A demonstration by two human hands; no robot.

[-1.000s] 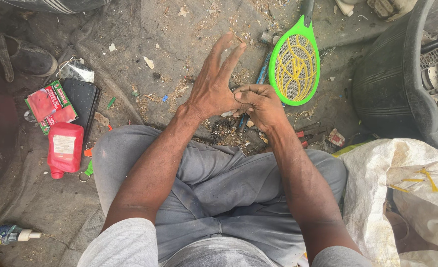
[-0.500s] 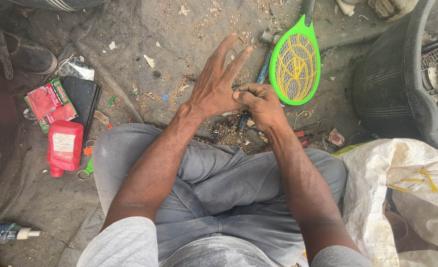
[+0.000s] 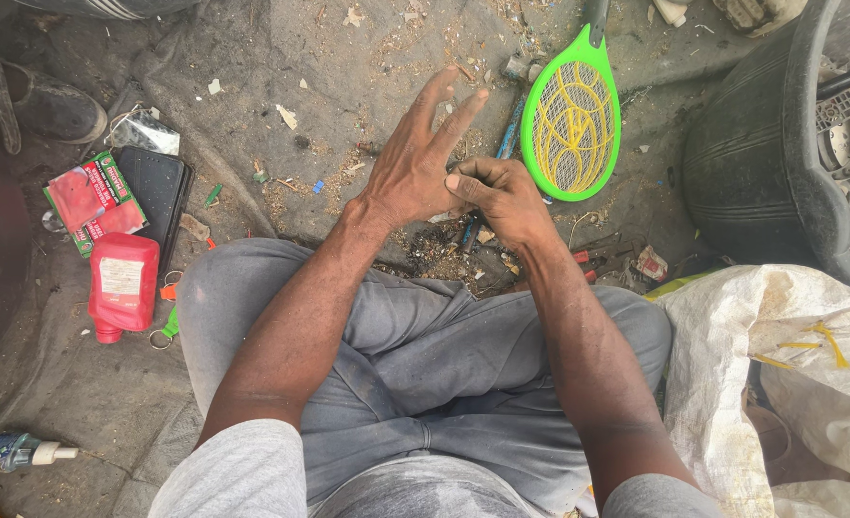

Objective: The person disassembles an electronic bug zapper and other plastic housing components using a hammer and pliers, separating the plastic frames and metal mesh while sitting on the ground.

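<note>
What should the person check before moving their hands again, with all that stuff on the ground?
1. Hands together: the left hand with fingers spread touches the closed right hand. Ok.
2. What the right hand grips: hidden inside the fist. Cannot tell.
3. Green racket-shaped swatter: lies flat just beyond the right hand, not touching it. Ok.
4. Tools near the knees: red-handled pliers lie in the litter close by the right forearm. Not ok, easy to bump.
5. Red bottle: lies on its side beside the left knee, apart from the hands. Ok.
6. White sack: crowds the right elbow. Not ok.
</note>
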